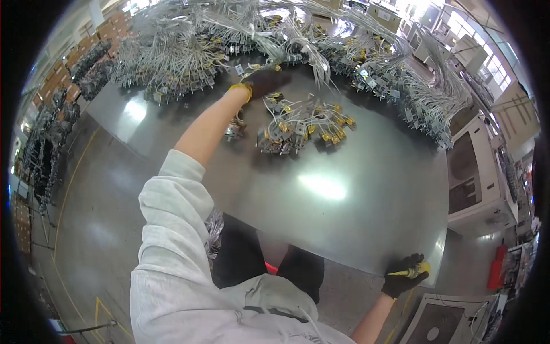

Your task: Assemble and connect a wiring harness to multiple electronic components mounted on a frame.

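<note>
My left hand [268,83], in a dark glove with a yellow cuff, reaches to the far side of the metal table [355,206]. It is among grey cables with small connectors; its fingers are dark and blurred, so their grip cannot be made out. Just nearer lies a loose bundle of cables [306,129] with yellow and silver connector ends. Near the table's right front corner, my right hand [404,276], also dark-gloved, is closed around a small yellow tool [423,269] with a thick rounded end and a thin tapering part.
Large heaps of cables [177,69] line the table's far edge, with more cable piles [412,103] at the right. Hanging dark bundles [54,137] stand on the left. A white cabinet [478,178] adjoins the table's right side, and a white-framed unit [441,324] is near my right arm.
</note>
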